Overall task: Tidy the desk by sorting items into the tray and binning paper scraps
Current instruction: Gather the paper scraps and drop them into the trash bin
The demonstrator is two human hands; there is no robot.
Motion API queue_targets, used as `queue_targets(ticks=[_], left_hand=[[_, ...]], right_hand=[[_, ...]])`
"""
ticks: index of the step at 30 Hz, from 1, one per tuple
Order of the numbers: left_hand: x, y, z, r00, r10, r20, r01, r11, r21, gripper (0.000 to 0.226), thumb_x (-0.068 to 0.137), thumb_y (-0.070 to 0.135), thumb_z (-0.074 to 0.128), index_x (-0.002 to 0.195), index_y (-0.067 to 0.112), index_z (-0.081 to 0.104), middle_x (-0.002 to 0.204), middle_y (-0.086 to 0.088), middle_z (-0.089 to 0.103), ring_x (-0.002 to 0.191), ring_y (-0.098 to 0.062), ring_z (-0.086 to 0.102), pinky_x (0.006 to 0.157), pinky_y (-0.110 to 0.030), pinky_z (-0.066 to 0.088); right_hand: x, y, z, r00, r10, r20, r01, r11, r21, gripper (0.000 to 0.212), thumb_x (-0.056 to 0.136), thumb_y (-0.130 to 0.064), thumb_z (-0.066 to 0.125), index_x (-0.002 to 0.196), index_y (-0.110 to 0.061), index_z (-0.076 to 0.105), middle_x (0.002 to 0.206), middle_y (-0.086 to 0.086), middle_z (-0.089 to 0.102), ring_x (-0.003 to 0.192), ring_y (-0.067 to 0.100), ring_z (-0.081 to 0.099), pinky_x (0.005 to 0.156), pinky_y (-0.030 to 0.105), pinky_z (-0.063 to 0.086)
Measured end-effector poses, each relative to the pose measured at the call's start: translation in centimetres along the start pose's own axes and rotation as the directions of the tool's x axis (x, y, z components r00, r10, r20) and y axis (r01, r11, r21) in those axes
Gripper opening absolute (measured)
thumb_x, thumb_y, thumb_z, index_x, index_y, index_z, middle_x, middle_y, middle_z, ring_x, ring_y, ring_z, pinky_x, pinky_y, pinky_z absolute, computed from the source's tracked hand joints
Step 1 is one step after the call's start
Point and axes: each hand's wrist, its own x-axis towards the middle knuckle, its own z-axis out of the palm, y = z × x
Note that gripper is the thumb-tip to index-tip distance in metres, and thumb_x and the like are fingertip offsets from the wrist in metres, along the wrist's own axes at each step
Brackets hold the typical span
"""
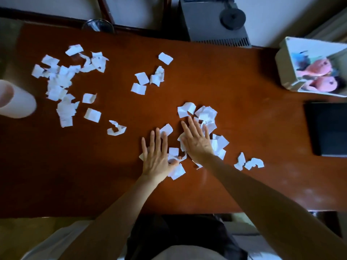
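White torn paper scraps lie scattered over the reddish-brown desk (234, 87). One heap of scraps (205, 114) sits at the middle, under and around my hands. My left hand (156, 156) lies flat, fingers spread, on a few scraps near the front. My right hand (197, 139) presses flat on the heap, palm down. A larger spread of scraps (60, 81) covers the far left. A small cluster of scraps (148, 79) lies at the back middle, and two loose scraps (249, 163) lie to the right of my right arm.
A white tray (287, 72) holding pink toys stands at the far right. A black flat slab (328, 128) lies at the right edge. A white cylinder (16, 102) lies at the left edge. A wire bin (97, 26) and a grey box (212, 21) stand behind the desk.
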Motion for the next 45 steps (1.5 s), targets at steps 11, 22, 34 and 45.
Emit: queue_targets(ticks=[11,22,34,45], left_hand=[[3.4,11.4,-1.3,0.997,0.065,-0.044,-0.066,0.998,-0.007,0.068,0.076,0.058,0.054,0.124,0.011,0.059,0.132,-0.019,0.056,0.123,-0.036,0.053,0.099,-0.061,0.037],[5.9,1.6,-8.7,0.921,-0.192,-0.340,0.086,0.949,-0.303,0.032,0.070,0.019,0.052,0.095,0.011,0.072,0.097,-0.005,0.074,0.113,-0.029,0.061,0.109,-0.059,0.018],[14.8,-20.7,-12.9,0.754,-0.640,-0.149,0.554,0.741,-0.381,0.049,0.098,0.025,0.035,0.146,0.015,0.026,0.157,-0.017,0.009,0.146,-0.033,0.002,0.114,-0.057,0.001],[19.6,-30.4,-9.1,0.691,-0.713,-0.120,0.642,0.681,-0.353,0.057,0.097,0.036,0.032,0.149,0.018,0.016,0.158,-0.013,0.006,0.147,-0.033,-0.003,0.114,-0.058,-0.005]], right_hand=[[-2.1,10.3,-1.8,0.987,0.084,-0.139,-0.079,0.996,0.039,0.043,0.096,-0.017,0.037,0.137,-0.003,0.040,0.143,0.022,0.040,0.137,0.037,0.033,0.115,0.051,0.019],[5.1,0.5,-8.7,0.917,-0.154,-0.369,0.240,0.950,0.198,0.039,0.085,-0.014,0.035,0.108,-0.002,0.063,0.101,0.018,0.068,0.085,0.035,0.068,0.072,0.040,0.056],[21.0,-15.7,-14.5,0.974,-0.226,0.034,0.219,0.967,0.133,0.058,0.099,-0.020,0.034,0.149,-0.027,0.005,0.159,0.003,-0.012,0.147,0.028,-0.006,0.118,0.048,0.005],[31.8,-23.7,-13.5,0.927,-0.375,0.024,0.376,0.926,-0.032,0.059,0.100,-0.030,0.034,0.149,-0.028,0.001,0.158,0.005,-0.017,0.146,0.027,-0.012,0.117,0.050,0.007]])
